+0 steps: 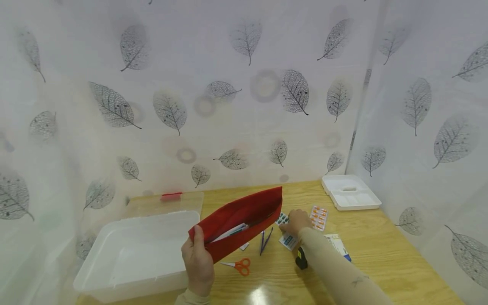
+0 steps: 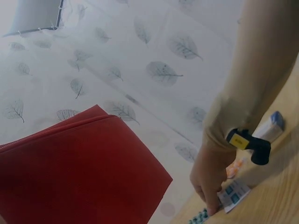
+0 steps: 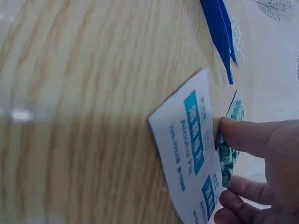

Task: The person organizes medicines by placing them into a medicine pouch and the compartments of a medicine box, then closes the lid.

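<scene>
My left hand point(image 1: 199, 260) grips the near left corner of a red pouch point(image 1: 228, 214), thumb on top. The pouch gapes open, and white and bluish items point(image 1: 231, 232) show inside. Over the table, my right hand point(image 1: 297, 222) pinches a blister pack of green capsules point(image 3: 227, 161) between thumb and fingers; part of the pack is hidden by the hand. Right beside those fingers lie white alcohol pad packets point(image 3: 187, 140). An orange blister pack point(image 1: 319, 218) lies just beyond the right hand. The left wrist view shows the pouch's red outside point(image 2: 88, 172), with the left hand's fingers mostly out of sight.
Blue tweezers point(image 1: 264, 242) and orange-handled scissors point(image 1: 241, 266) lie near the pouch. A white-and-blue box point(image 1: 337, 245) is partly behind the right forearm. A translucent bin point(image 1: 141, 250) stands at left, its lid point(image 1: 164, 205) behind it. A white tray point(image 1: 352, 192) sits back right.
</scene>
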Demonstrator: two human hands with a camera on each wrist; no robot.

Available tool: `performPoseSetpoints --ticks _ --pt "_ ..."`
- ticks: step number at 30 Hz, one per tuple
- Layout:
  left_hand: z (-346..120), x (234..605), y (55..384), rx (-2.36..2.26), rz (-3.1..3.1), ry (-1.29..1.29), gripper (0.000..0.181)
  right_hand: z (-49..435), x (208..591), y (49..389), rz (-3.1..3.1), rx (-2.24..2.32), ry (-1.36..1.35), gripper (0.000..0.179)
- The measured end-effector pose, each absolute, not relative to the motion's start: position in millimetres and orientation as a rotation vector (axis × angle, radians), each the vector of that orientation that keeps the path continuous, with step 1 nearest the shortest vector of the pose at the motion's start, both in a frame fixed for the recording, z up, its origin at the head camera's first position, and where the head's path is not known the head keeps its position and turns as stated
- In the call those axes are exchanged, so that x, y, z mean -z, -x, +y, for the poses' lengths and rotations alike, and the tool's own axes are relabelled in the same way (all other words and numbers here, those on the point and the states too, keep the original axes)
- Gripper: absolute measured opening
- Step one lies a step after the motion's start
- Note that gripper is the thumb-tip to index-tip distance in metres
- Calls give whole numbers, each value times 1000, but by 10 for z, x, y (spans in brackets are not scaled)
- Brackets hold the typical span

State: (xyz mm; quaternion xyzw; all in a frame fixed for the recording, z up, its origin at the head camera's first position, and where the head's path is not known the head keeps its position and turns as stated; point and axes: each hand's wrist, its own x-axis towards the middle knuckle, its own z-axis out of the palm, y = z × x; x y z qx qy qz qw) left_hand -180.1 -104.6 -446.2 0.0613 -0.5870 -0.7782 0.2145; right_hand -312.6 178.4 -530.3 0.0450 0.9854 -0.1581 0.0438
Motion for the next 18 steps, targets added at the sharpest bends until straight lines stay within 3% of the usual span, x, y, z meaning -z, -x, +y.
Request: performPoseSetpoints --ticks 11,18 --pt "-1025 4467 1799 2149 -1646 -120 51 1831 5356 3125 3042 796 -67 43" --pt "-984 4501 1778 2089 -1790 -102 48 1926 5347 3086 3132 1142 -140 30"
